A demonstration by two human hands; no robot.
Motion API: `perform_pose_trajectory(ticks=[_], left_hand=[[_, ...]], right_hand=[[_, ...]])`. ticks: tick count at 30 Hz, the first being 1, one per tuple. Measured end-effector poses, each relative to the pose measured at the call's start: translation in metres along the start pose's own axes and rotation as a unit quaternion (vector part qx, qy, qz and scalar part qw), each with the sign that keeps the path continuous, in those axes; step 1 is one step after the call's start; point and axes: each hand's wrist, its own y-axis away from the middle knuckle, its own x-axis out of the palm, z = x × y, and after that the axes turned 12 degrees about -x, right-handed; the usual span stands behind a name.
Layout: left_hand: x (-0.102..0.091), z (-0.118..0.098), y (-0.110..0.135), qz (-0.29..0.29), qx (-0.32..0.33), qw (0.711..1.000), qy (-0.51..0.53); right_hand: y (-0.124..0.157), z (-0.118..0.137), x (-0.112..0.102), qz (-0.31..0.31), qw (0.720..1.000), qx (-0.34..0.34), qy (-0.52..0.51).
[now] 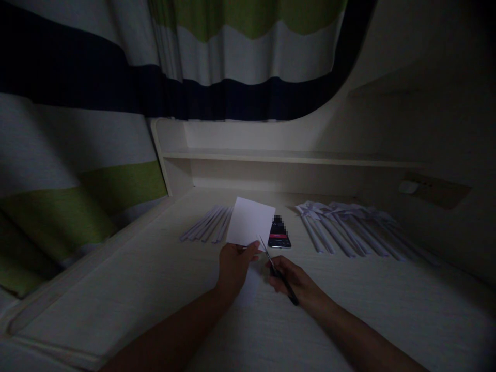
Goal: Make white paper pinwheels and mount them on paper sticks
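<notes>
My left hand [235, 263] pinches the lower edge of a white sheet of paper [251, 221], thumb on top, and holds it up over the desk. In my right hand [291, 279] is a pair of scissors [279, 278] with dark handles. Their blades point up and left, and the tips are at the paper's lower right corner, close to my left thumb. Whether the blades are cutting into the paper is too dim to tell. A faint pale sheet [248, 289] lies on the desk below my hands.
A phone [279, 235] with a lit screen lies just right of the paper. Several thin white paper sticks [207, 223] lie to the left. Several rolled paper pieces with folded tops [341, 227] lie at the right. Behind are a shelf [271, 156] and a striped curtain [248, 62].
</notes>
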Motion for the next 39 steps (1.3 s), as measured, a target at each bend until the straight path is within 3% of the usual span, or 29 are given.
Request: perform_pose_trajectory(ticks=[8, 15, 39], left_hand=[[0.0009, 0.0005, -0.0004, -0.008, -0.006, 1.0, -0.005], [0.0001, 0.0019, -0.0008, -0.002, 0.005, 1.0, 0.003], [0.0005, 0.0008, -0.002, -0.005, -0.003, 1.0, -0.005]], right_hand=[[-0.0004, -0.0044, -0.0017, 0.01, 1.0, 0.011, -0.002], [0.0012, 0.0023, 0.0008, -0.007, 1.0, -0.011, 0.016], [0.002, 0.0022, 0.0004, -0.062, 0.998, 0.02, 0.024]])
